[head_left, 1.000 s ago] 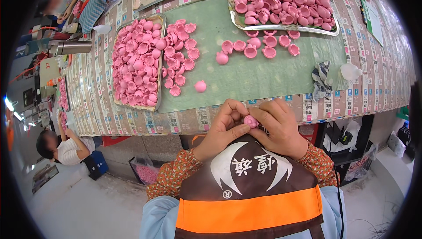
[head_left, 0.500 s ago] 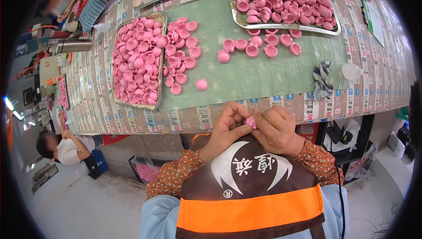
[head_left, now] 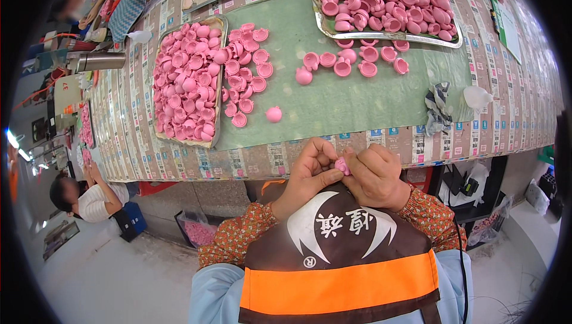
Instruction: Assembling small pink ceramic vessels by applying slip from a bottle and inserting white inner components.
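Note:
A small pink molded piece [head_left: 342, 167] is pinched between my two hands at the table's near edge, just above my apron. My left hand [head_left: 311, 172] has its thumb against the piece and its fingers curled. My right hand [head_left: 379, 175] grips the other side with bent fingers; part of the piece is hidden behind them. Beyond my hands, a single round pink piece [head_left: 273, 114] lies on the green mat [head_left: 357, 106]. Farther off on the mat lie several hollow pink cups [head_left: 342, 67] with small tabs.
A metal tray [head_left: 217, 136] heaped with pink cups stands at left, more cups spilled along its right side. Another full tray [head_left: 459, 42] is at the far right. A crumpled grey cloth [head_left: 438, 109] and a white plastic piece [head_left: 477, 96] lie right. Another person [head_left: 95, 199] sits at far left.
My hands stay in place, with the pink piece turned very slightly between my fingers. At far left, the other person's arms have moved a little.

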Demonstrator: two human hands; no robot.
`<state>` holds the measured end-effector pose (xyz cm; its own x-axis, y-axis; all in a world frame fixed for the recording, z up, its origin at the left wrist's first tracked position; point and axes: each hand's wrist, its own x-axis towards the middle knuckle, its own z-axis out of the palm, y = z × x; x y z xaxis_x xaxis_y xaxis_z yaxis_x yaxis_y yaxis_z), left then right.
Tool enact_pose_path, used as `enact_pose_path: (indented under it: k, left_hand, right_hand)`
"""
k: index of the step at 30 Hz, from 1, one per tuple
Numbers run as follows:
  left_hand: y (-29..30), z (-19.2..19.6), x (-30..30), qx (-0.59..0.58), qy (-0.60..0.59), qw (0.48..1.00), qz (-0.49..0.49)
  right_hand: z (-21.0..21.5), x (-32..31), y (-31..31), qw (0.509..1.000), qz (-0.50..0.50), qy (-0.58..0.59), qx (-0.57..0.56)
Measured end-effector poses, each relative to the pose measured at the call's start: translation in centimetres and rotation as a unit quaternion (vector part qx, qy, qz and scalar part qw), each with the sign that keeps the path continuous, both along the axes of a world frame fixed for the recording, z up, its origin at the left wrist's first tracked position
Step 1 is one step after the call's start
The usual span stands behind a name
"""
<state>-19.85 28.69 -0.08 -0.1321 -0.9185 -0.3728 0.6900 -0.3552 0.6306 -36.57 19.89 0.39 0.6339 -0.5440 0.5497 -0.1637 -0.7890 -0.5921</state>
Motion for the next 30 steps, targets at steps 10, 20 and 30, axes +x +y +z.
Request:
enact_pose_path:
  k: [10,20,30]
  left_hand:
    - [0.23,-0.44,0.12,-0.001,0.008,1.000,-0.001]
    - [0.13,-0.33,0.29,0.004,0.013,1.000,-0.010]
    - [0.03,-0.13,0.13,0.007,0.020,1.000,-0.002]
  right_hand:
    - [-0.10,0.07,-0.05,1.000,-0.006,-0.004,0.014]
    - [-0.09,0.16,-0.12,1.000,-0.005,-0.010,0.011]
    - [-0.13,0.18,-0.08,1.000,-0.008,-0.012,0.011]
